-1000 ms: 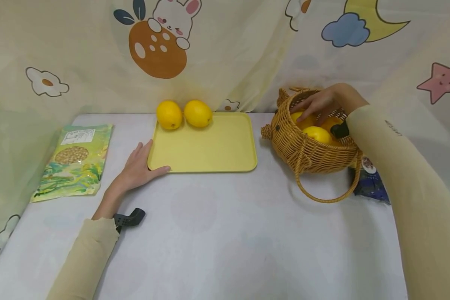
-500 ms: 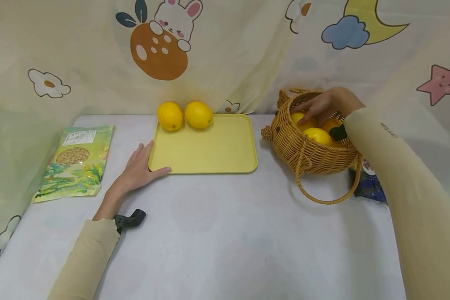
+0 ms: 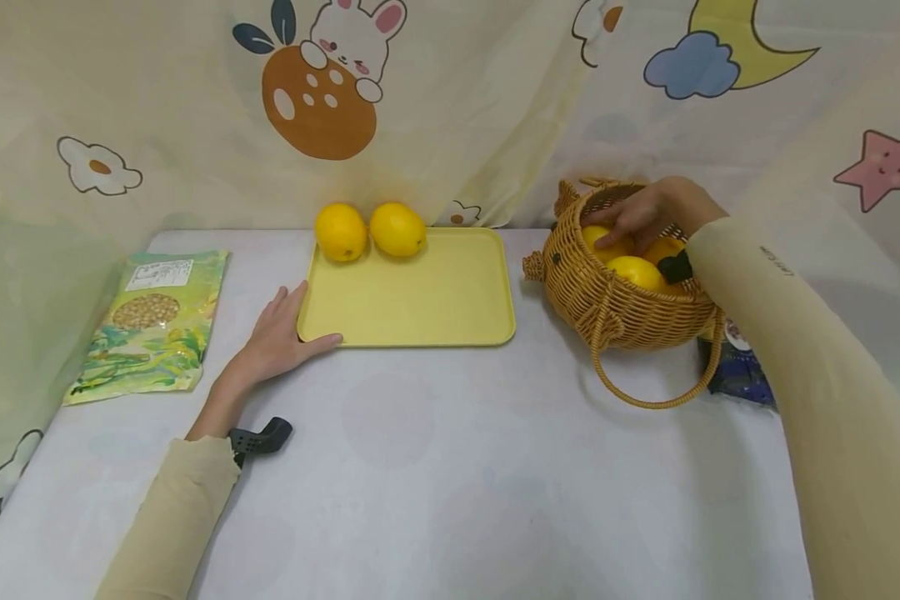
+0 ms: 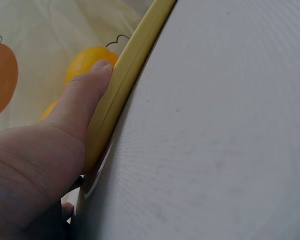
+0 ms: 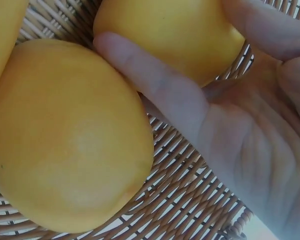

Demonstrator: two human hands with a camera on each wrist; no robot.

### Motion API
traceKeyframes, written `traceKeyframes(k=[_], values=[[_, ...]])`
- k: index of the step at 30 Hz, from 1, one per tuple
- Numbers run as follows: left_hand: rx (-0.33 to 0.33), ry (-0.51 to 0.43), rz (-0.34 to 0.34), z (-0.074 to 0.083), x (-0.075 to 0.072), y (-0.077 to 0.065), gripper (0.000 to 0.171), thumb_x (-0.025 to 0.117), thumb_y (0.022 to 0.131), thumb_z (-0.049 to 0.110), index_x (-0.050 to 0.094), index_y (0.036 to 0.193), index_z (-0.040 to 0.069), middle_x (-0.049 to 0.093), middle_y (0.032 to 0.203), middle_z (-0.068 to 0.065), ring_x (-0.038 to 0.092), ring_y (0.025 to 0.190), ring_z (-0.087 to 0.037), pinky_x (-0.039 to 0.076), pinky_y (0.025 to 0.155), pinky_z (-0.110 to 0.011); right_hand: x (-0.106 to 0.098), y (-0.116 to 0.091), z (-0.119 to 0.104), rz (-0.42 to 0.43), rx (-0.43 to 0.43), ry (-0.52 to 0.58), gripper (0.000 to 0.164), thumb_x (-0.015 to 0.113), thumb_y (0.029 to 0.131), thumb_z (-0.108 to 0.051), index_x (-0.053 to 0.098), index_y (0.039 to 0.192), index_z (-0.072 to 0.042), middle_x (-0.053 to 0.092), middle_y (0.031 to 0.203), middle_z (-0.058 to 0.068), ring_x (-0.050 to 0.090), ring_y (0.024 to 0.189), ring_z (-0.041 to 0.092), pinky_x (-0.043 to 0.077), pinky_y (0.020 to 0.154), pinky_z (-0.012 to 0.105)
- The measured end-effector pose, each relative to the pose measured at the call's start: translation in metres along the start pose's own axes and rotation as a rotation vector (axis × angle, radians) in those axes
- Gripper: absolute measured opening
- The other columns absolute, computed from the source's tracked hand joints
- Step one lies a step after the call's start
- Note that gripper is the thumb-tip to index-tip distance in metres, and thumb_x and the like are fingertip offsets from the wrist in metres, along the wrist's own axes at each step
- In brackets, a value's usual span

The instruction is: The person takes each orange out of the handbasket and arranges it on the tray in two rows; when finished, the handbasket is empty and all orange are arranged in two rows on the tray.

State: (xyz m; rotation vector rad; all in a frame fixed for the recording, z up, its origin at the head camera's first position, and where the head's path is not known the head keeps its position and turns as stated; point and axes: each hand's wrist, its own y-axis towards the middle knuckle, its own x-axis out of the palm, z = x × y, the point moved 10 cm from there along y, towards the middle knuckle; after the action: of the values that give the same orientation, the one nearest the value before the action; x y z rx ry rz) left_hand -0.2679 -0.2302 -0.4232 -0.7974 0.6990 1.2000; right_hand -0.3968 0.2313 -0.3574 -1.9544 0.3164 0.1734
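Observation:
My left hand rests at the near left corner of a yellow tray. Its fingers lie straight along the tray's left side, and in the left wrist view the thumb lies against the rim. Two lemons sit side by side at the tray's far left. My right hand reaches into a wicker basket shaped like an animal. There it grips a lemon between thumb and fingers. Another lemon lies beside that hand, and more yellow fruit is partly hidden in the basket.
A green bag of grains lies flat at the left of the white table. Behind the basket's right side a dark blue packet shows partly. The basket's handle hangs down toward the front. A patterned cloth closes off the back.
My right hand has shifted very slightly within the basket around the lemon. The left hand, the tray and its two lemons have stayed in place.

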Motion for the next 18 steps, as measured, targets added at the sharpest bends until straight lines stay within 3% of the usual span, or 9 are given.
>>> traceKeyframes(k=[6, 11, 18], values=[[0.013, -0.006, 0.004, 0.003, 0.001, 0.002, 0.112, 0.063, 0.085, 0.059, -0.005, 0.156, 0.006, 0.003, 0.163, -0.02, -0.008, 0.151, -0.041, -0.001, 0.119, -0.063, -0.003, -0.004, 0.002, 0.041, 0.013, -0.012, 0.087, 0.05, 0.101, -0.034, -0.016, 0.155, -0.017, -0.026, 0.157, 0.025, -0.008, 0.147, 0.049, 0.027, 0.117, 0.057], [0.022, -0.01, 0.008, 0.003, 0.003, 0.003, 0.113, 0.063, 0.085, 0.06, -0.005, 0.156, 0.006, 0.003, 0.163, -0.02, -0.008, 0.151, -0.041, -0.001, 0.119, -0.062, -0.008, -0.007, 0.004, 0.153, 0.043, -0.079, 0.095, 0.061, 0.093, -0.044, -0.004, 0.157, -0.015, -0.019, 0.159, 0.025, 0.004, 0.147, 0.05, 0.035, 0.113, 0.056], [0.016, 0.003, 0.019, 0.0, 0.0, 0.001, 0.112, 0.064, 0.084, 0.06, -0.003, 0.156, 0.005, 0.005, 0.163, -0.022, -0.006, 0.15, -0.043, 0.001, 0.118, -0.065, -0.01, -0.028, -0.008, 0.263, -0.055, -0.146, 0.073, 0.059, 0.095, -0.04, 0.018, 0.152, -0.019, 0.005, 0.157, 0.02, 0.032, 0.135, 0.042, 0.051, 0.1, 0.043]])
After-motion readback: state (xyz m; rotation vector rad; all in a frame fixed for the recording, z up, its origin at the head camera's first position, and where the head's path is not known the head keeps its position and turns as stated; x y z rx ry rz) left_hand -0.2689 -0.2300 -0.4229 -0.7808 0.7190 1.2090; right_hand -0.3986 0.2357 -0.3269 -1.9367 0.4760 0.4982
